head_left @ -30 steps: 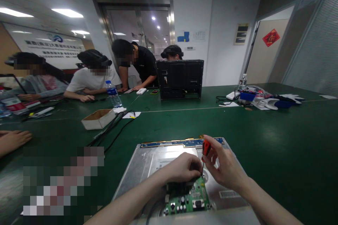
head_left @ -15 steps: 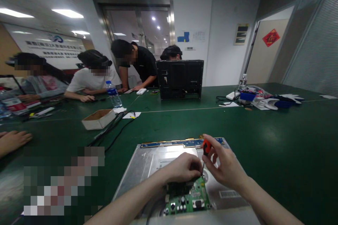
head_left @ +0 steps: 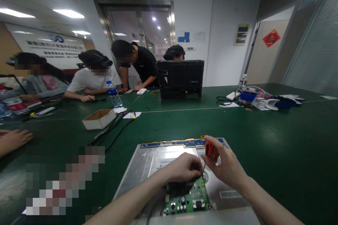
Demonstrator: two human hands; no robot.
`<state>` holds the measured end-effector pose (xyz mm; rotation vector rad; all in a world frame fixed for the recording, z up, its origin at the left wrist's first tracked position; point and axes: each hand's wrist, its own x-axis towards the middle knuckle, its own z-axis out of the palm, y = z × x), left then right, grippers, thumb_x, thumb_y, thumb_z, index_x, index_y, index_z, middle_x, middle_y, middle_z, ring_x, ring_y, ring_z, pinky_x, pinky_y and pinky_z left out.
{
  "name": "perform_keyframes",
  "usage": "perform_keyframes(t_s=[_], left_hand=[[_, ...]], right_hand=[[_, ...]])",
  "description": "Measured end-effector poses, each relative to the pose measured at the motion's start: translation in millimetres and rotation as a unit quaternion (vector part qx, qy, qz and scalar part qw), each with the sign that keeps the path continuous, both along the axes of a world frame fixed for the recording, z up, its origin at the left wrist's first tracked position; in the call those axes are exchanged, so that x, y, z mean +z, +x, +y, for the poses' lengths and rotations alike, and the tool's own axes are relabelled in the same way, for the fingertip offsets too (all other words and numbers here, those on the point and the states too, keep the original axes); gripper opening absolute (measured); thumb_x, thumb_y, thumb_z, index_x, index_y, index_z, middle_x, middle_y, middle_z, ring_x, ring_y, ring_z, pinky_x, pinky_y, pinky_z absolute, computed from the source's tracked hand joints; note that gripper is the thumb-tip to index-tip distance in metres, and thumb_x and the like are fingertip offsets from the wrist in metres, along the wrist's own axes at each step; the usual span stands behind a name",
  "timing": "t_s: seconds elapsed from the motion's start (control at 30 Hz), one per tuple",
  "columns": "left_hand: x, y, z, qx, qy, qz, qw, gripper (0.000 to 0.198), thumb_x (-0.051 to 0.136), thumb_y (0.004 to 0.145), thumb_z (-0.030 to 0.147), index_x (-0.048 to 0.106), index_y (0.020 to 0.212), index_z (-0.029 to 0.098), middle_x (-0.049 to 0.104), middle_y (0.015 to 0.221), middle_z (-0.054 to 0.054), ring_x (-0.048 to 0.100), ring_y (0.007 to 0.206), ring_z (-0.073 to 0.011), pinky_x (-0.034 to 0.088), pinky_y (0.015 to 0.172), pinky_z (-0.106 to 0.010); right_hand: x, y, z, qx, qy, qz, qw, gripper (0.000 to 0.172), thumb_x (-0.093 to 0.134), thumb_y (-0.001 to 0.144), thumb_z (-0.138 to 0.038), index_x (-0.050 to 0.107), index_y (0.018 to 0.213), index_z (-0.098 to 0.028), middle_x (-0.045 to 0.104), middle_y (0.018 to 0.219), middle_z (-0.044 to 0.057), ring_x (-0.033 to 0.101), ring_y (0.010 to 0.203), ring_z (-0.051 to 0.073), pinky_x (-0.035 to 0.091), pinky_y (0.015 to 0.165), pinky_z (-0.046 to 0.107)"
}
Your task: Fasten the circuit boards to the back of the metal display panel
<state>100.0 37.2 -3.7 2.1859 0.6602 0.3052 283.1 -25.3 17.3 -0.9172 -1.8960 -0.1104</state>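
Note:
A flat metal display panel point(head_left: 142, 163) lies on the green table, with a blue circuit strip point(head_left: 182, 144) along its far edge. On its near half sits a green circuit board point(head_left: 195, 193). My right hand point(head_left: 224, 163) is closed round the red and black handle of a screwdriver point(head_left: 208, 147); the thin shaft slants down to the board's far corner. My left hand point(head_left: 186, 167) is closed beside the screwdriver tip, over the board's far edge. Its fingertips meet near the shaft, and what they pinch is hidden.
Ahead stands a black monitor housing point(head_left: 181, 79). A shallow open box point(head_left: 99, 119), black cables point(head_left: 113, 126) and a water bottle point(head_left: 114, 94) are at left. Blue trays with gloves point(head_left: 266, 102) lie at far right. Several people sit or lean around the table; another person's hand point(head_left: 17, 139) rests at left.
The screwdriver handle has tilted slightly to the right, and my right fingers have shifted round it. My left hand stays in place.

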Motion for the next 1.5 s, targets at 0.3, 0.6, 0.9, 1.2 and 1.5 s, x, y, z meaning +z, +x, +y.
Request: perform_keyframes(t_s=[0.3,0.6,0.9,1.2,1.5], left_hand=[[0.1,0.6,-1.4,0.011,-0.012,0.001,1.000,0.015,0.062,0.074,0.004,0.071,0.078,0.015,0.063,0.069,0.004,0.057,0.065,-0.0125,0.041,0.062,-0.019],[2.6,2.0,-2.6,0.012,-0.017,0.000,1.000,0.013,0.061,0.072,0.004,0.069,0.072,0.015,0.060,0.065,0.004,0.054,0.062,-0.0117,0.040,0.061,-0.019],[1.9,1.6,-1.2,0.015,-0.010,0.004,1.000,0.012,0.062,0.072,0.007,0.070,0.077,0.015,0.063,0.068,0.004,0.055,0.065,-0.0123,0.041,0.060,-0.018],[2.5,1.4,-0.4,0.009,-0.011,0.011,1.000,0.013,0.061,0.073,0.005,0.069,0.076,0.015,0.061,0.068,0.004,0.055,0.063,-0.0116,0.041,0.061,-0.018],[1.5,0.8,-0.7,0.000,-0.009,0.006,1.000,0.012,0.061,0.074,0.005,0.068,0.075,0.015,0.060,0.067,0.004,0.053,0.064,-0.0120,0.040,0.062,-0.019]], right_hand=[[3.3,1.4,-3.2,0.023,-0.036,0.002,0.999,0.055,0.045,0.094,-0.013,0.033,0.147,-0.023,0.066,0.077,-0.001,0.059,0.053,0.012,0.049,0.048,0.021],[-0.3,1.4,1.0,-0.007,-0.022,0.019,1.000,0.048,0.051,0.097,-0.019,0.037,0.143,-0.022,0.061,0.068,-0.004,0.057,0.047,0.011,0.047,0.046,0.020],[3.0,1.7,-0.9,0.014,-0.054,0.015,0.998,0.050,0.049,0.095,-0.017,0.035,0.143,-0.023,0.065,0.074,-0.003,0.059,0.051,0.011,0.050,0.050,0.020],[3.4,1.0,-1.0,0.015,-0.059,0.018,0.998,0.050,0.046,0.094,-0.016,0.035,0.143,-0.022,0.062,0.072,-0.003,0.059,0.050,0.012,0.049,0.049,0.021],[-0.8,1.5,0.8,-0.001,-0.044,0.016,0.999,0.045,0.051,0.093,-0.017,0.039,0.136,-0.022,0.063,0.072,-0.003,0.058,0.048,0.011,0.046,0.047,0.020]])
